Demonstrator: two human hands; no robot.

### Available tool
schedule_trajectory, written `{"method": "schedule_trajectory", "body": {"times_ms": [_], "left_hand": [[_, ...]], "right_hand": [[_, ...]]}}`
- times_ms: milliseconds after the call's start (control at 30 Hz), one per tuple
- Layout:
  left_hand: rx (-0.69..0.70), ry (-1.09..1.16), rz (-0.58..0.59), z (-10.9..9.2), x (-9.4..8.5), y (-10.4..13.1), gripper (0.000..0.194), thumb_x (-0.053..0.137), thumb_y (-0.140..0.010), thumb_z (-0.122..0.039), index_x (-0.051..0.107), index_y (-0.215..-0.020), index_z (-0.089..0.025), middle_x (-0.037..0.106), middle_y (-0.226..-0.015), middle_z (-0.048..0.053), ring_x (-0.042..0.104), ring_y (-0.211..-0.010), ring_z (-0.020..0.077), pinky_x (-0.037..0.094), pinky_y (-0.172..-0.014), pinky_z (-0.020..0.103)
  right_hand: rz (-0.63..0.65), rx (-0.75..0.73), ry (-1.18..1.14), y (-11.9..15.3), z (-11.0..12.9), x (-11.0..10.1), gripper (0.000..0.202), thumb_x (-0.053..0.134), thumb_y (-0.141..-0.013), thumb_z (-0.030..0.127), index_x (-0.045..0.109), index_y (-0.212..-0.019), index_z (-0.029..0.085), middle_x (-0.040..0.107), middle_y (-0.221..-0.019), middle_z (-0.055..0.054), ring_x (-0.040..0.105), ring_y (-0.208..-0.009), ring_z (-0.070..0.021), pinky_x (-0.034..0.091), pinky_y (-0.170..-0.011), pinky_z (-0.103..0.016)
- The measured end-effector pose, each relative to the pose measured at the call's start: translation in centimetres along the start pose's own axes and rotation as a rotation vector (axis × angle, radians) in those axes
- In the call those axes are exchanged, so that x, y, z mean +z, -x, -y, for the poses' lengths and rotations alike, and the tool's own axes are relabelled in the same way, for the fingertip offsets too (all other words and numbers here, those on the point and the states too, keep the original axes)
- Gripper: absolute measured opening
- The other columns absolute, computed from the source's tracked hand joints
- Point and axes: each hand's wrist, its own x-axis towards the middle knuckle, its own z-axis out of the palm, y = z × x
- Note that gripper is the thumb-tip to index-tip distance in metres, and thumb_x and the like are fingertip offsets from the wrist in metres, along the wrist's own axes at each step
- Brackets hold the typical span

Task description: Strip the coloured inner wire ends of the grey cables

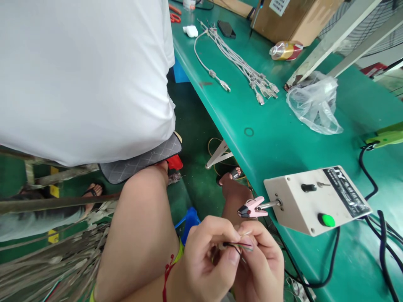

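Below the bench edge, thin wires, count unclear, are pinched between left hand and right hand. One pink clip projects from one beige box just above; one cable bundle lies well apart.

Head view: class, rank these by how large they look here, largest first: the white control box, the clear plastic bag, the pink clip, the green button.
1. Control box
2. Plastic bag; it lies farther from the camera, so this order is unsure
3. Pink clip
4. Green button
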Motion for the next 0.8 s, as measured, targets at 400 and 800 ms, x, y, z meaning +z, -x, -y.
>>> {"method": "schedule_trajectory", "body": {"times_ms": [400,800], "left_hand": [[0.131,-0.292,-0.007,-1.7,0.3,-1.7,0.016,0.071,-0.088,-0.011,0.065,-0.087,-0.026,0.064,-0.054,-0.004,0.048,-0.038,0.0106,0.038,-0.045,0.023],[0.138,-0.369,-0.059,-1.0,-0.9,-2.8,0.026,0.057,-0.100,-0.003,0.058,-0.105,-0.028,0.068,-0.064,-0.007,0.059,-0.046,0.0098,0.042,-0.048,0.015]], "right_hand": [[0.100,0.032,0.025,-0.4,0.1,-0.7,0.033,0.103,-0.083,0.051,0.083,-0.082,0.025,0.061,-0.064,0.003,0.045,-0.055,-0.0119,0.037,-0.055,-0.025],[0.079,0.065,-0.248,-4.2,0.4,-0.7,0.060,0.096,-0.089,0.059,0.086,-0.138,0.027,0.066,-0.086,-0.001,0.055,-0.071,-0.0148,0.059,-0.066,-0.027]]}}
